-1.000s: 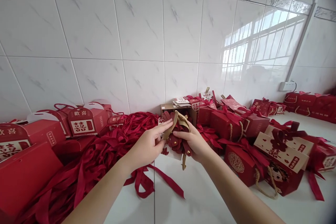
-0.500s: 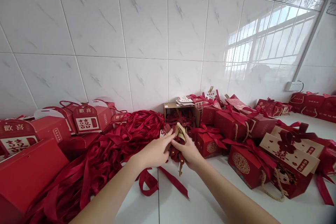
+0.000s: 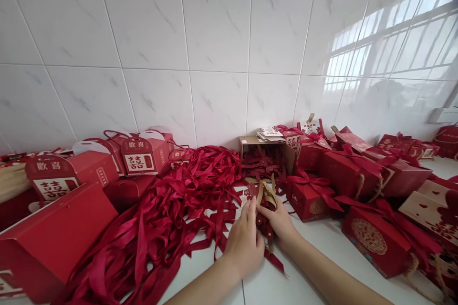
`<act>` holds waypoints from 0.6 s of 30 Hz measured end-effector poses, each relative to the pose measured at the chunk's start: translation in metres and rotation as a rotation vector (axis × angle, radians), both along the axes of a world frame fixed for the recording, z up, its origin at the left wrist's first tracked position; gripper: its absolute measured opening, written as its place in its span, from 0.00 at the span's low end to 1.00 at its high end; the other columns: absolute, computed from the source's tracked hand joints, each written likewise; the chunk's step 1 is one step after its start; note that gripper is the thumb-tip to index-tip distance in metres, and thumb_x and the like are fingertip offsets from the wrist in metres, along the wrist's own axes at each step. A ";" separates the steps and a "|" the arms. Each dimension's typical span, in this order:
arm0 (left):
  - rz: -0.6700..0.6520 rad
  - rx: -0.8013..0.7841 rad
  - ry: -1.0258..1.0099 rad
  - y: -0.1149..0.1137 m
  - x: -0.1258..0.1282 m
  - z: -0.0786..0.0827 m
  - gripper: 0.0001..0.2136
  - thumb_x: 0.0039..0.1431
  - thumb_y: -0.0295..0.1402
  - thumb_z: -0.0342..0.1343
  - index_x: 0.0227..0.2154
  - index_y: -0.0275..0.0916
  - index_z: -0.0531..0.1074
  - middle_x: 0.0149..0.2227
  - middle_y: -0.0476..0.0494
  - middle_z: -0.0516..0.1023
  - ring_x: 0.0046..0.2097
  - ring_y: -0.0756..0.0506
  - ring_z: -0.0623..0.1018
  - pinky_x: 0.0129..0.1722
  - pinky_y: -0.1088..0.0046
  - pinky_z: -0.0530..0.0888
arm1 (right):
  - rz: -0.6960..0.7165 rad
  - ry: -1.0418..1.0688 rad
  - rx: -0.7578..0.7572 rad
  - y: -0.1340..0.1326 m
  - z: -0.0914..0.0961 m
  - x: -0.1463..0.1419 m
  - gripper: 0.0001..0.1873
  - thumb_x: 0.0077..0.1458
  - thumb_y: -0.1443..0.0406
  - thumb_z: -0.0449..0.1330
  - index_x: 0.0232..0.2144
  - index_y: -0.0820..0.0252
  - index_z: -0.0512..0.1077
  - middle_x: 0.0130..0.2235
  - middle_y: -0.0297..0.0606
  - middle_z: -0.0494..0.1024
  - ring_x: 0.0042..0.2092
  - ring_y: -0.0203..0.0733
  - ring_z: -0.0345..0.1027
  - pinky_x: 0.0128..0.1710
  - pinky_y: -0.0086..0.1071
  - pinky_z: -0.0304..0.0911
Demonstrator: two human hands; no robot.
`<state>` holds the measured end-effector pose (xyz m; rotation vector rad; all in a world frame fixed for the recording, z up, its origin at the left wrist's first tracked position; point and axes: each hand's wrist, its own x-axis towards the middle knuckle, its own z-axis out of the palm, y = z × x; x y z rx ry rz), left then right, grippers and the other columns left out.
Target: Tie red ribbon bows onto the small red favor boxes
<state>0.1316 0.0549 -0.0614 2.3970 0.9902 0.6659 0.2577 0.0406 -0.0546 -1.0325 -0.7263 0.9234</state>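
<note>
Both hands meet over a small bundle of dark red tags with tan straps (image 3: 264, 200) low on the white surface. My left hand (image 3: 245, 238) covers the bundle's left side, fingers curled onto it. My right hand (image 3: 279, 221) grips it from the right, thumb and fingers pinched on the tags. A big heap of red ribbons (image 3: 157, 219) lies just to the left, and one ribbon runs under my wrists. Behind the bundle stands an open brown carton (image 3: 250, 145) holding more red tags.
Red gift boxes with white labels (image 3: 143, 155) line the left wall side, and a large red box (image 3: 50, 238) sits at near left. Ribbon-tied red boxes (image 3: 311, 195) and rope-handled ones (image 3: 375, 238) crowd the right. A white tiled wall closes the back.
Both hands have come down with the bundle from chest height to the surface, closer to the carton. The view has swung right and lower.
</note>
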 end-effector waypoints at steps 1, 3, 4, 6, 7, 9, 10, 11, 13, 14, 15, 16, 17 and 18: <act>0.011 -0.014 -0.008 0.001 0.001 0.000 0.38 0.51 0.23 0.48 0.66 0.34 0.43 0.68 0.35 0.47 0.68 0.38 0.49 0.65 0.58 0.55 | -0.008 -0.009 -0.001 0.002 -0.002 0.001 0.27 0.43 0.66 0.67 0.48 0.55 0.68 0.45 0.38 0.78 0.45 0.45 0.73 0.47 0.39 0.66; 0.044 -0.033 -0.050 0.003 0.003 0.000 0.39 0.51 0.22 0.48 0.66 0.34 0.41 0.68 0.35 0.45 0.68 0.37 0.50 0.63 0.57 0.58 | -0.039 -0.027 0.000 0.007 -0.007 0.003 0.31 0.42 0.65 0.68 0.50 0.54 0.67 0.47 0.38 0.77 0.47 0.46 0.72 0.47 0.38 0.66; 0.066 -0.043 -0.080 0.003 0.004 0.000 0.39 0.51 0.22 0.48 0.66 0.35 0.40 0.68 0.35 0.44 0.67 0.37 0.51 0.62 0.57 0.59 | -0.063 -0.032 0.001 0.011 -0.010 0.005 0.32 0.41 0.65 0.68 0.51 0.53 0.67 0.48 0.38 0.77 0.48 0.46 0.71 0.47 0.38 0.66; 0.104 -0.074 -0.140 0.004 0.006 -0.003 0.39 0.52 0.22 0.47 0.66 0.38 0.39 0.68 0.35 0.44 0.66 0.36 0.54 0.60 0.57 0.62 | -0.119 -0.031 0.005 0.017 -0.014 0.008 0.36 0.40 0.65 0.69 0.53 0.52 0.66 0.50 0.38 0.76 0.49 0.47 0.71 0.46 0.37 0.67; 0.112 -0.095 -0.163 0.004 0.006 -0.004 0.40 0.52 0.22 0.48 0.66 0.40 0.39 0.68 0.35 0.44 0.66 0.35 0.55 0.60 0.57 0.62 | -0.145 -0.028 0.002 0.019 -0.015 0.010 0.37 0.40 0.64 0.69 0.54 0.51 0.65 0.50 0.37 0.76 0.49 0.47 0.71 0.45 0.36 0.68; 0.115 -0.137 -0.208 0.005 0.007 -0.007 0.40 0.51 0.22 0.50 0.66 0.41 0.40 0.68 0.34 0.45 0.66 0.34 0.55 0.60 0.56 0.61 | -0.173 -0.019 -0.019 0.021 -0.015 0.012 0.39 0.40 0.63 0.69 0.56 0.50 0.63 0.48 0.37 0.77 0.46 0.47 0.72 0.42 0.37 0.70; 0.115 -0.150 -0.243 0.006 0.008 -0.007 0.40 0.50 0.22 0.50 0.66 0.41 0.41 0.67 0.33 0.46 0.65 0.34 0.55 0.60 0.56 0.61 | -0.177 -0.012 -0.024 0.021 -0.015 0.012 0.39 0.40 0.63 0.70 0.56 0.50 0.63 0.47 0.37 0.78 0.45 0.47 0.73 0.41 0.37 0.71; 0.120 -0.161 -0.289 0.008 0.008 -0.007 0.39 0.50 0.22 0.51 0.65 0.40 0.42 0.66 0.32 0.48 0.65 0.34 0.56 0.60 0.57 0.61 | -0.175 -0.003 -0.021 0.020 -0.014 0.012 0.39 0.40 0.63 0.70 0.56 0.49 0.63 0.46 0.36 0.78 0.44 0.46 0.73 0.41 0.36 0.71; 0.159 -0.183 -0.396 0.012 0.009 -0.006 0.36 0.52 0.23 0.50 0.64 0.38 0.45 0.63 0.30 0.52 0.64 0.35 0.59 0.59 0.58 0.62 | -0.156 0.017 0.002 0.017 -0.012 0.012 0.39 0.40 0.64 0.70 0.55 0.49 0.64 0.45 0.35 0.78 0.45 0.45 0.73 0.42 0.35 0.71; 0.191 -0.198 -0.442 0.014 0.010 -0.006 0.34 0.52 0.24 0.50 0.63 0.37 0.47 0.61 0.29 0.54 0.63 0.35 0.61 0.58 0.58 0.63 | -0.143 0.026 0.014 0.016 -0.011 0.011 0.38 0.39 0.64 0.71 0.54 0.49 0.65 0.45 0.35 0.78 0.45 0.44 0.73 0.42 0.35 0.71; 0.229 -0.215 -0.475 0.016 0.010 -0.005 0.33 0.53 0.24 0.50 0.62 0.36 0.48 0.60 0.28 0.56 0.61 0.35 0.62 0.57 0.58 0.63 | -0.130 0.037 0.017 0.015 -0.010 0.011 0.37 0.39 0.64 0.71 0.53 0.49 0.65 0.45 0.34 0.78 0.44 0.44 0.73 0.42 0.34 0.71; 0.262 -0.231 -0.497 0.018 0.011 -0.004 0.32 0.53 0.24 0.50 0.61 0.35 0.50 0.58 0.28 0.57 0.60 0.35 0.63 0.57 0.57 0.64 | -0.120 0.046 0.011 0.014 -0.009 0.010 0.37 0.39 0.65 0.71 0.53 0.49 0.66 0.44 0.34 0.78 0.42 0.43 0.74 0.40 0.34 0.71; 0.280 -0.245 -0.516 0.020 0.011 -0.004 0.31 0.52 0.24 0.51 0.60 0.34 0.51 0.57 0.28 0.58 0.59 0.35 0.64 0.56 0.56 0.64 | -0.116 0.053 0.000 0.014 -0.008 0.009 0.36 0.39 0.65 0.71 0.52 0.49 0.66 0.43 0.34 0.78 0.40 0.42 0.75 0.39 0.34 0.71; 0.285 -0.256 -0.544 0.021 0.012 -0.004 0.30 0.52 0.24 0.51 0.59 0.34 0.53 0.56 0.29 0.59 0.58 0.35 0.64 0.56 0.55 0.64 | -0.116 0.060 -0.012 0.013 -0.007 0.009 0.35 0.38 0.65 0.71 0.51 0.50 0.66 0.41 0.34 0.79 0.37 0.41 0.75 0.36 0.33 0.72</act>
